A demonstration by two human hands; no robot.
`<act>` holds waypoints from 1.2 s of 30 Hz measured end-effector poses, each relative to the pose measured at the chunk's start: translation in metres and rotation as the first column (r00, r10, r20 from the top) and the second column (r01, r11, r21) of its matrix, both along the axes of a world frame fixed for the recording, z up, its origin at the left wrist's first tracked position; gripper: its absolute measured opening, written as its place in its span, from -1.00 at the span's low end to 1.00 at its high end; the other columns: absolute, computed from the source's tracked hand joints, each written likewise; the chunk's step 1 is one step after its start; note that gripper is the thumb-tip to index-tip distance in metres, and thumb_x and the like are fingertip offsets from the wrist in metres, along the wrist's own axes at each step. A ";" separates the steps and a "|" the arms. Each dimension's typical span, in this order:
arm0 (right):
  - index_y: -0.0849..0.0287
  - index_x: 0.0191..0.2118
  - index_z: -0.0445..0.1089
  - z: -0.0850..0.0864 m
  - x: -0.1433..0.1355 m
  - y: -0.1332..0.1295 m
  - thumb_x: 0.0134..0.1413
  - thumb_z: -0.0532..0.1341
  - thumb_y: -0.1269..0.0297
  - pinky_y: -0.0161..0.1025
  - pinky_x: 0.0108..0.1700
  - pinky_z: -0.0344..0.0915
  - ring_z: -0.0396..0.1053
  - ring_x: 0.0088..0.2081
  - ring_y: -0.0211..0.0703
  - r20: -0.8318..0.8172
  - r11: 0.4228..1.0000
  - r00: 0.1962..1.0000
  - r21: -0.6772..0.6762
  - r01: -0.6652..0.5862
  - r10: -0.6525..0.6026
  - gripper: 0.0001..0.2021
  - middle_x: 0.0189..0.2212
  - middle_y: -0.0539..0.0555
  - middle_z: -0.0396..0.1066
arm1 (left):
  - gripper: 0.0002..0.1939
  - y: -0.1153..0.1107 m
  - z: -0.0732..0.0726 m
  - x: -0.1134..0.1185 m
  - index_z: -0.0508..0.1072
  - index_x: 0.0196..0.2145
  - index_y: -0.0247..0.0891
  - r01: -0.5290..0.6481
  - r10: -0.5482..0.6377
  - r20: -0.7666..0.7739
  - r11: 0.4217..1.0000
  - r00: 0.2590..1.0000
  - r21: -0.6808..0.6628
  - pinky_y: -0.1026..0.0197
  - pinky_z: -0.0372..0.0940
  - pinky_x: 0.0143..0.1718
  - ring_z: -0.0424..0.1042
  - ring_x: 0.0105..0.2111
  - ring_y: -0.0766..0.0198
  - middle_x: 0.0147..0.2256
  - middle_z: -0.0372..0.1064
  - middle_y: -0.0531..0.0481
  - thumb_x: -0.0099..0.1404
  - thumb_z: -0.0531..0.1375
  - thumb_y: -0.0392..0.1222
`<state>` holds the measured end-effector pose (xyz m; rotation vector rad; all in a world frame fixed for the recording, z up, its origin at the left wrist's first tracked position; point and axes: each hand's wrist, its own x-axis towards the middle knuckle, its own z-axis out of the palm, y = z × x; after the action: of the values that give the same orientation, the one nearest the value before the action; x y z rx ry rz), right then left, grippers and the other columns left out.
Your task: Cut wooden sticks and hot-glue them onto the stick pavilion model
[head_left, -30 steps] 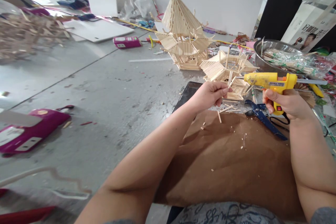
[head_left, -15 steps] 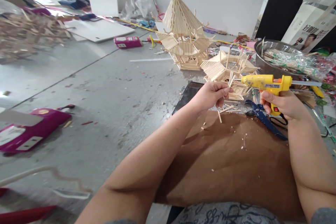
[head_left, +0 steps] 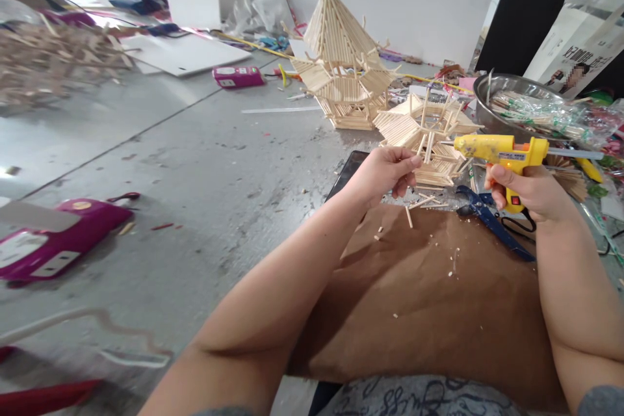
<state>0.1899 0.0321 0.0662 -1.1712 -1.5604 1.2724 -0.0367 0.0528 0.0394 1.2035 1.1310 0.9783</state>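
My left hand [head_left: 394, 172] is closed in a pinch, a short thin wooden stick [head_left: 422, 145] standing up from its fingertips. Behind those fingers is a low hexagonal model [head_left: 397, 130] made of wooden sticks; whether the pinched stick touches it I cannot tell. A yellow hot glue gun [head_left: 487, 148] is gripped in my right hand [head_left: 531, 192], its nozzle pointing left toward the stick, with a clear glue stick [head_left: 575, 153] out of its back. Below the glue gun lie blue-handled pliers [head_left: 497, 224]. Cut stick pieces [head_left: 409, 216] are scattered just below my left hand.
A tall stick pagoda [head_left: 336, 32] stands behind the low model. A metal bowl [head_left: 482, 104] with wrapped sticks is at right, near a white bag [head_left: 556, 32]. Brown paper [head_left: 439, 305] lies before me. A dark flat object [head_left: 348, 172] and purple power strips [head_left: 73, 234] are leftward.
My left hand has shifted slightly left and away from the nozzle. The glue gun has moved a little to the right and up, still in my right hand.
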 end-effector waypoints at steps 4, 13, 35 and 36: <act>0.16 -0.49 0.28 -0.002 0.000 0.002 -0.16 0.27 0.02 -0.37 -0.70 0.08 0.19 -0.72 -0.43 0.016 1.000 1.000 0.006 0.001 -0.001 -0.70 -0.58 -0.05 0.28 | -0.79 0.001 0.000 0.001 0.29 -0.60 -0.34 -0.019 0.016 -0.064 0.999 0.998 -0.046 0.39 0.04 -0.73 0.18 -0.80 0.53 -0.73 0.25 0.12 0.15 0.19 -0.30; 0.13 -0.53 0.28 -0.001 -0.002 0.002 -0.22 0.28 -0.05 -0.35 -0.73 0.09 0.17 -0.73 -0.41 0.032 1.000 0.999 0.026 0.011 -0.011 -0.66 -0.60 -0.05 0.27 | -0.91 0.009 -0.009 -0.001 0.34 -0.48 -0.36 -0.049 0.053 0.025 0.989 0.998 -0.139 0.38 0.18 -0.68 0.28 -0.74 0.51 -0.57 0.40 0.05 0.14 0.19 -0.34; 0.15 -0.51 0.27 0.000 -0.002 0.003 -0.24 0.29 -0.04 -0.37 -0.73 0.09 0.18 -0.73 -0.42 0.048 1.000 0.999 0.022 0.005 -0.006 -0.65 -0.60 -0.05 0.27 | -0.84 0.024 -0.023 0.007 0.30 -0.56 -0.33 -0.052 0.114 0.212 0.959 0.971 -0.277 0.39 -0.06 -0.80 0.16 -0.82 0.52 -0.71 0.28 0.12 0.14 0.19 -0.35; 0.15 -0.51 0.27 0.000 -0.002 0.002 -0.24 0.29 -0.05 -0.37 -0.73 0.09 0.18 -0.73 -0.42 0.048 1.000 0.999 0.019 0.005 -0.006 -0.64 -0.60 -0.06 0.27 | -0.84 0.024 -0.022 0.007 0.30 -0.56 -0.33 -0.050 0.112 0.213 0.959 0.971 -0.278 0.39 -0.06 -0.80 0.16 -0.82 0.52 -0.72 0.28 0.12 0.14 0.18 -0.35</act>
<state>0.1880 0.0345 0.0661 -1.2018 -1.5998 1.2310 -0.0298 0.0771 0.0171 0.8087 1.0973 0.9612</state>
